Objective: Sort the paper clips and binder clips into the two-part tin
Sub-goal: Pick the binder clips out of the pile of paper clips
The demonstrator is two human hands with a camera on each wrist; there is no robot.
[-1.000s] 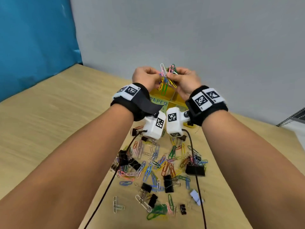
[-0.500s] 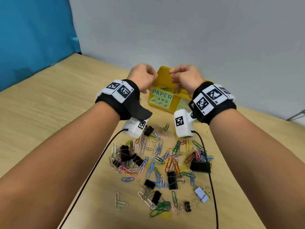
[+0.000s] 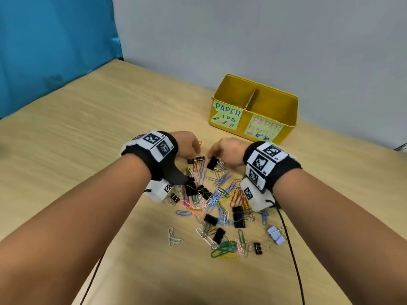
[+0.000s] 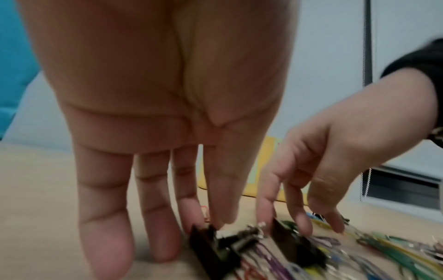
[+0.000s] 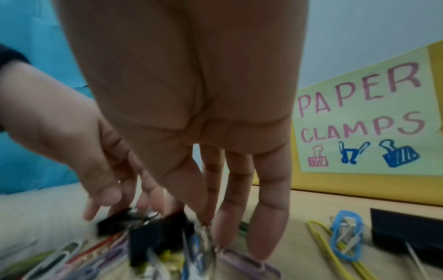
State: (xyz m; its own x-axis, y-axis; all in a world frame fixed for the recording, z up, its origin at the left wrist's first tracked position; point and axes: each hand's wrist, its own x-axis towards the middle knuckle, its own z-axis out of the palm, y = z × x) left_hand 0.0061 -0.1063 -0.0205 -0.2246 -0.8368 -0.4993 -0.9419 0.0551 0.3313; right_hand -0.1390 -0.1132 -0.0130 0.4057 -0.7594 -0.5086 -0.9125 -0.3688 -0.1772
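Note:
The yellow two-part tin stands at the back right, labelled for paper clips on the left and paper clamps on the right. A pile of coloured paper clips and black binder clips lies in front of it. Both hands are at the pile's far edge. My right hand pinches the silver wire handle of a black binder clip between thumb and index finger. My left hand has straight fingers, their tips at another black binder clip.
The wooden table runs left to a blue panel and back to a grey wall. A light blue binder clip lies at the pile's right. A large black binder clip sits near the tin. Black cables trail from both wrists.
One second ago both hands held a bunch of paper clips above the tin. They have let it go and come down and back to the pile's far edge.

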